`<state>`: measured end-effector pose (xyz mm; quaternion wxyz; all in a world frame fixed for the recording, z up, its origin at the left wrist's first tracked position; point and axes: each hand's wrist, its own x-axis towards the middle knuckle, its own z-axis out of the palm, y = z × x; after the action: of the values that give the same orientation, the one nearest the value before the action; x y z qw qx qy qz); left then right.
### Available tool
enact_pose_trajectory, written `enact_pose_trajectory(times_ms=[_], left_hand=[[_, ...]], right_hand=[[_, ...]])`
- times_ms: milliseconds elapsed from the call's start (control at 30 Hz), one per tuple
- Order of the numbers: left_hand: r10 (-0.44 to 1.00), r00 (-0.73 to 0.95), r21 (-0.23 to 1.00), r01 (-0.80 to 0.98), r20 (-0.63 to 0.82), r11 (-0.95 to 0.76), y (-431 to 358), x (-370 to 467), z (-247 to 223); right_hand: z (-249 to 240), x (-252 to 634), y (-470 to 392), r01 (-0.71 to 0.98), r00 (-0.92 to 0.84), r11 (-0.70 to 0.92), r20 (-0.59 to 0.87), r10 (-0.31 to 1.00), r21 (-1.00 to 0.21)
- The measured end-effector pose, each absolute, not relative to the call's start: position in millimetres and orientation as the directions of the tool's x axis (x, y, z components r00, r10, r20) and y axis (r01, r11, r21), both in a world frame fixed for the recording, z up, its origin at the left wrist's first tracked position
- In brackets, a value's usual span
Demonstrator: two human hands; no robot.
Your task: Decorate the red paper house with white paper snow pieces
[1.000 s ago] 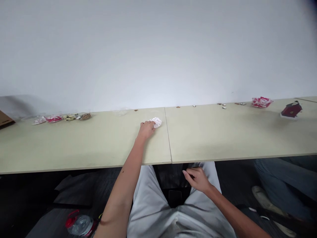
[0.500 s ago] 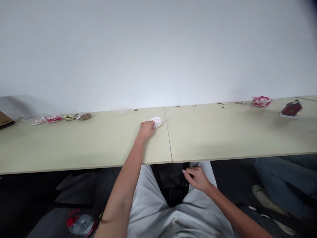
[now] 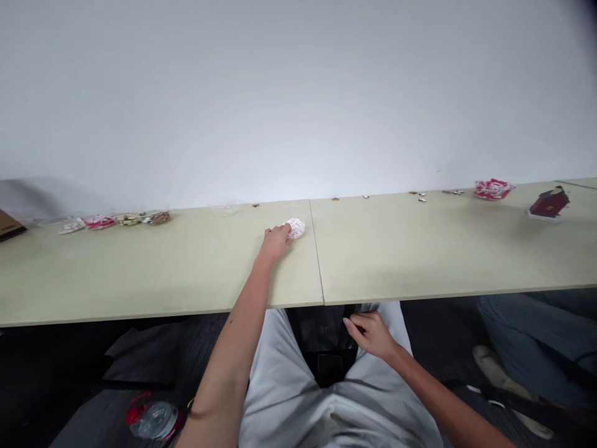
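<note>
My left hand [image 3: 277, 241] reaches out over the pale table [image 3: 186, 274], fingers closed on the near left side of a small bag of white pieces with pinkish marks [image 3: 297, 228]. The bag rests on the tabletop just left of the seam, its left part covered by my fingers. Below the table edge, my right hand [image 3: 370, 333] lies curled over my right thigh. Its fingers are folded in, and nothing shows in them.
At the left stand a row of small bags [image 3: 99, 222] and a brown box [image 3: 9, 225]. Small flat pieces [image 3: 422, 200] lie along the wall. At the right are a red-and-white bag [image 3: 493, 189] and a small red model house [image 3: 550, 203]. A bottle [image 3: 156, 420] is on the floor.
Almost nothing differs. The view has shifted very slightly; my left hand stays on the bag and my right hand stays on my thigh.
</note>
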<state>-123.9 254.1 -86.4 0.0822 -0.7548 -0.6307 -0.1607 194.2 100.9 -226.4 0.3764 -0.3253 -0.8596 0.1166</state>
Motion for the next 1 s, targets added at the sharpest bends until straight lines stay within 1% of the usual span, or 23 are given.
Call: enact_pose_trajectory(times_ms=[367,667,1000], left_hand=[[0.919,0.156,0.106,0.973,0.363,-0.207,252.8,-123.8,-85.0],[0.900,0.215,0.093,0.959,0.379,-0.268,250.5,-119.6,-82.3],[0.903,0.202,0.110,0.959,0.378,-0.261,254.7,-122.9,-86.1]], right_hand=[[-224.1,194.0,99.2,0.461,-0.513,0.767,0.571,0.641,-0.446],[-223.1,192.7,99.4,0.459,-0.512,0.767,0.573,0.641,-0.448],[-227.0,192.4,100.4,0.463,-0.515,0.762,0.563,0.647,-0.453]])
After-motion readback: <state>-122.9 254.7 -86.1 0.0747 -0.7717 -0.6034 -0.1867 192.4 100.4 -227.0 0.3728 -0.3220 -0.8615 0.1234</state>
